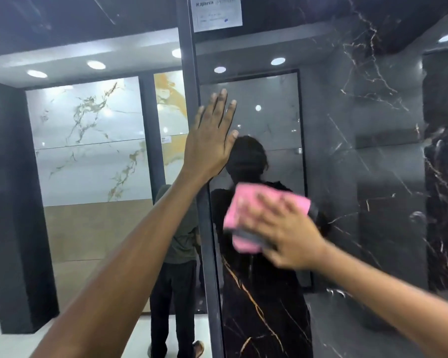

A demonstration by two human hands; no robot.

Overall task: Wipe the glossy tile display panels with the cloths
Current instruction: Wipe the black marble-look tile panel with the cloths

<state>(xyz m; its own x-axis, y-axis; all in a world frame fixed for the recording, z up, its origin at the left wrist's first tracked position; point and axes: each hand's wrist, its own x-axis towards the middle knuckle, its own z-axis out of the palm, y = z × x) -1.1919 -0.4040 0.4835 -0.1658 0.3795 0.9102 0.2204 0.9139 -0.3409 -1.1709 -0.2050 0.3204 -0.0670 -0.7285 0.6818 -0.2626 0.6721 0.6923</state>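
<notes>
The right hand (282, 228) lies flat with fingers spread over a pink cloth (248, 210), pressing it against the black marble panel (373, 125); the hand is motion-blurred, so the exact finger placement is hard to read. A darker grey layer shows under the pink at the cloth's lower edge, possibly a second cloth or a folded side, and I cannot tell which. The left hand (212, 140) is up and to the left of the right one, fingers straight and together, palm laid across the panel's dark metal edge frame (192, 73), apparently bracing it.

The cloth looks soft, light and limp, so it should bunch or slip unless held under a broad flat palm, as it is now. The panel is stiff, glossy and probably slick; steady pressure suits it, and bare fingers will likely smear it.

Above the left hand a paper label (217, 14) sits at the panel's top. Beyond the left forearm a person in a green shirt (179, 228) stands facing pale veined tiles (88, 140).
</notes>
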